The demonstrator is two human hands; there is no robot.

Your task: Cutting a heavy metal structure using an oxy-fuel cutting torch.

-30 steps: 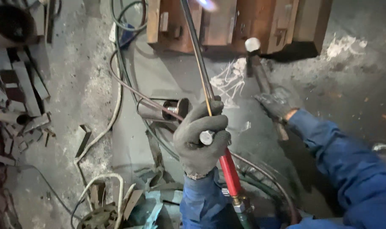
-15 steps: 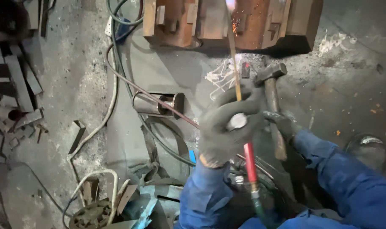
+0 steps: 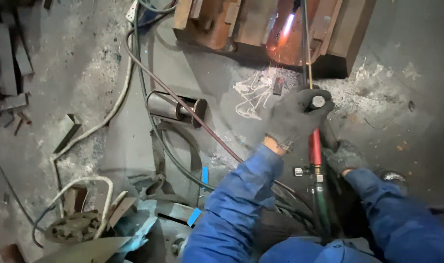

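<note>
My gloved left hand (image 3: 296, 117) is closed around a cutting torch (image 3: 314, 146) with a red handle and long thin tubes (image 3: 306, 44) running up the view. At the tip a bluish-pink flame (image 3: 286, 27) plays on a rusty steel block (image 3: 339, 34), and sparks fall below the glowing spot. My gloved right hand (image 3: 344, 156) sits just right of the red handle, curled around a dark handle whose upper end is hidden behind my left hand. Green and dark hoses (image 3: 318, 204) run from the torch down between my blue sleeves.
A short steel pipe (image 3: 175, 108) lies on the grey floor left of my hands. Dark hoses (image 3: 134, 73) and a white cable (image 3: 85, 139) snake across the floor. Scrap bars (image 3: 7, 63) lie at far left, more scrap (image 3: 76, 226) at bottom left. Chalk scribbles (image 3: 253, 92) mark the floor.
The torch has swung right and the flame now burns on the block's right part. The hammer head seen before is out of sight. My right hand has drawn in beside the torch handle.
</note>
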